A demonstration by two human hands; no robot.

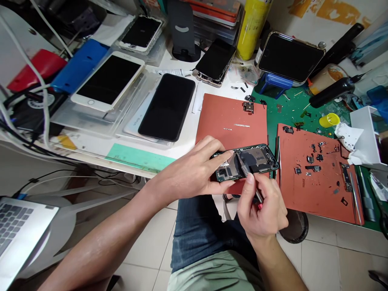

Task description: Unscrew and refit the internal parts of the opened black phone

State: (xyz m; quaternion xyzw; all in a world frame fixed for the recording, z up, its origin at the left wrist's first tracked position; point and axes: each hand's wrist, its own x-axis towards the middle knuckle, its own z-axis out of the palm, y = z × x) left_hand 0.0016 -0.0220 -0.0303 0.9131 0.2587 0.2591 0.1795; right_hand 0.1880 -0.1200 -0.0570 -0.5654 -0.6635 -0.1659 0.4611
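An opened phone housing (257, 159) with a dark frame and grey inside lies tilted over the near edge of a reddish-brown mat (232, 115). My left hand (198, 167) grips its left end, thumb at the near edge and fingers over the far side. In my right hand (263, 204) is a slim metal tool (245, 167), pinched between thumb and fingers. The tool's tip touches or hovers just over the inside of the housing, near my left fingertips; exact contact cannot be made out.
A second mat (318, 194) at the right bears many small parts. Behind are a black phone (167, 107), a white phone (107, 81), a phone on a blue stand (274, 84) and a yellow can (252, 28). A laptop (21, 234) is at lower left.
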